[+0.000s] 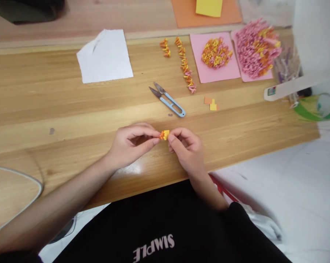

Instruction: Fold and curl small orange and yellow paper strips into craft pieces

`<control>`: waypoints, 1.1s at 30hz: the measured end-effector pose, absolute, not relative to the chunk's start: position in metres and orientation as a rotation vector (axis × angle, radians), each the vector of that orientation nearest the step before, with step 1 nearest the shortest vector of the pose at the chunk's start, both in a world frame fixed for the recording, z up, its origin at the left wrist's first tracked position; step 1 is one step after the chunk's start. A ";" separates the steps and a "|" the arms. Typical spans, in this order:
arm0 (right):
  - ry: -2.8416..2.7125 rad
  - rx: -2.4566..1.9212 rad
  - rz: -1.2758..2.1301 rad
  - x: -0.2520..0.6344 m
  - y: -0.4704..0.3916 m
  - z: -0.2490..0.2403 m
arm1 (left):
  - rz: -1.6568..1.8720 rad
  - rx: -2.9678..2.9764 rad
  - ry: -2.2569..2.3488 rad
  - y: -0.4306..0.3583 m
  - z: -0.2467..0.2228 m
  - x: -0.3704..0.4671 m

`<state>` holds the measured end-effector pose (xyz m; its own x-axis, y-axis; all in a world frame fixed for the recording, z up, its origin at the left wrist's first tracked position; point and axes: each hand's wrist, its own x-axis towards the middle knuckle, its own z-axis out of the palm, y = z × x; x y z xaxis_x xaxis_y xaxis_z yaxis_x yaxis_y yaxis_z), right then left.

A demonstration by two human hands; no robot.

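Observation:
My left hand [134,142] pinches the orange end of a small orange-and-yellow paper piece [165,134] between thumb and fingertips. On its yellow side, my right hand [186,146] has thumb and forefinger closed at a flat yellow paper square. The piece is held just above the wooden table, near its front edge. Beyond the hands lie blue-handled thread snips [169,100], blades apart and pointing away to the left. Small orange and yellow paper rectangles [212,103] rest to the right of the snips.
A row of folded paper pieces [185,65] and a shorter row [165,48] lie farther back. Pink sheets [201,75] carry heaps of pink, orange and yellow pieces. White paper [106,58] is at back left, a green tape roll [315,107] at right, a cable [34,179] at left.

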<state>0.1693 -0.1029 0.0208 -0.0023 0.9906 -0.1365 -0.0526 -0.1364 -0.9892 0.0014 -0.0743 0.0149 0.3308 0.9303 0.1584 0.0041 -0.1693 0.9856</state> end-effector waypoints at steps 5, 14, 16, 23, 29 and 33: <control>-1.106 -1.272 1.327 0.169 -0.104 0.020 | 1.052 1.486 0.903 -0.075 0.016 0.001; -1.118 -1.280 1.323 0.169 -0.104 0.020 | 1.040 1.462 0.942 -0.075 0.017 0.002; -1.123 -1.286 1.322 0.169 -0.104 0.020 | 1.035 1.468 0.952 -0.075 0.018 0.002; -1.120 -1.285 1.332 0.169 -0.104 0.020 | 1.036 1.454 0.958 -0.076 0.018 0.002; -1.128 -1.288 1.327 0.168 -0.104 0.021 | 1.010 1.450 0.970 -0.075 0.018 0.002; -1.141 -1.271 1.337 0.168 -0.104 0.022 | 1.026 1.443 0.930 -0.075 0.017 0.002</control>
